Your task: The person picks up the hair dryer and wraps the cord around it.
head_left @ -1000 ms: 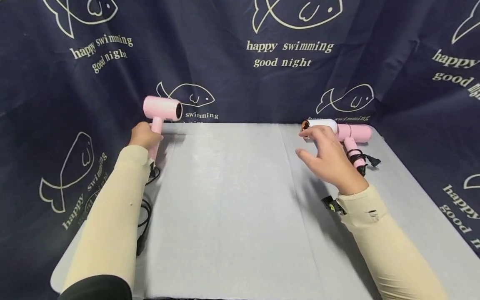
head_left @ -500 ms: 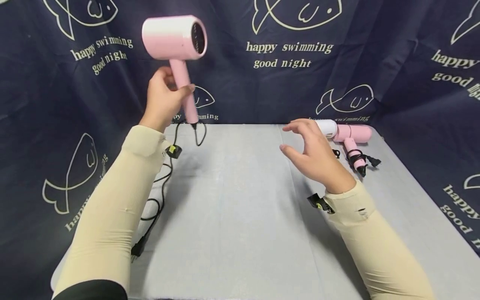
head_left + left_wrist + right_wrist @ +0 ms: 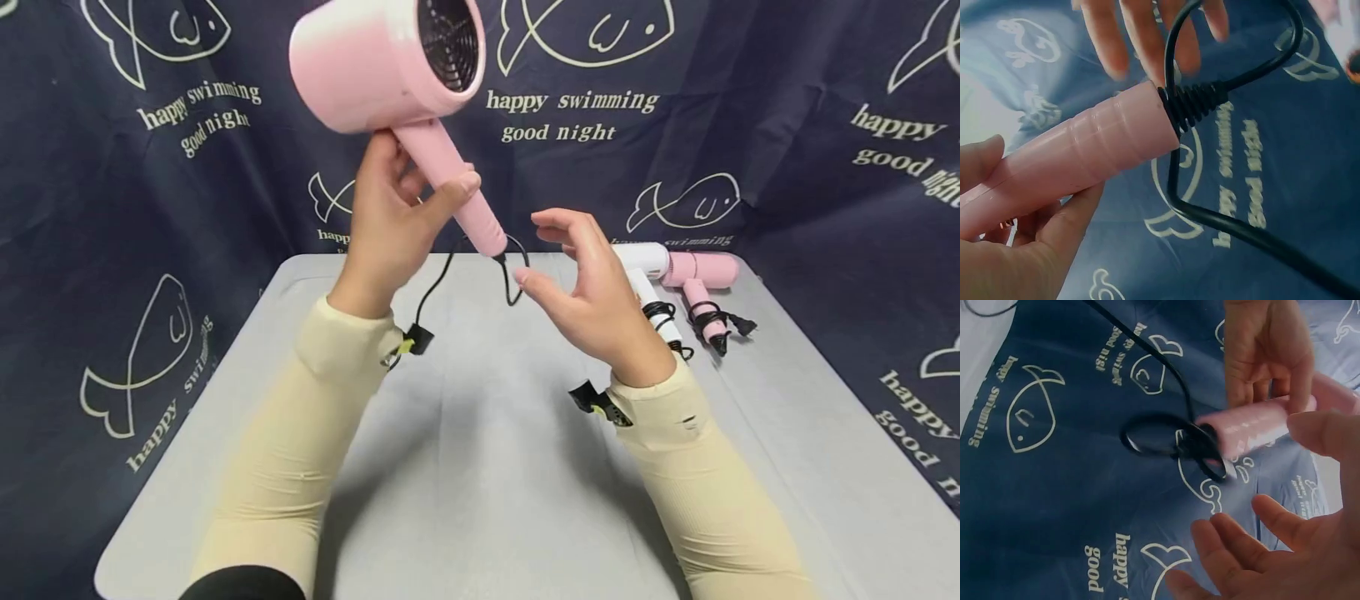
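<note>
My left hand (image 3: 397, 217) grips the handle of a pink hair dryer (image 3: 360, 67), held up above the table and tilted, its dark round grille facing right. In the left wrist view the ribbed end of the handle (image 3: 1110, 131) shows, with a black cord (image 3: 1222, 225) looping out of it. Close to that end, my right hand (image 3: 592, 292) is raised with fingers spread and thumb apart, holding nothing. The right wrist view shows its fingers (image 3: 1229, 550) just beside the handle and the looped cord (image 3: 1160, 434).
At the table's back right lie a white hair dryer (image 3: 645, 260) and a second pink hair dryer (image 3: 708, 268), each with its black cord wound round the handle. The grey-white table (image 3: 480, 500) is walled by a dark blue curtain (image 3: 570, 175) with fish prints.
My left hand has lifted the pink hair dryer from the table's left side, bringing it up, nearer and to the right, its cord trailing. My right hand has shifted left toward the handle.
</note>
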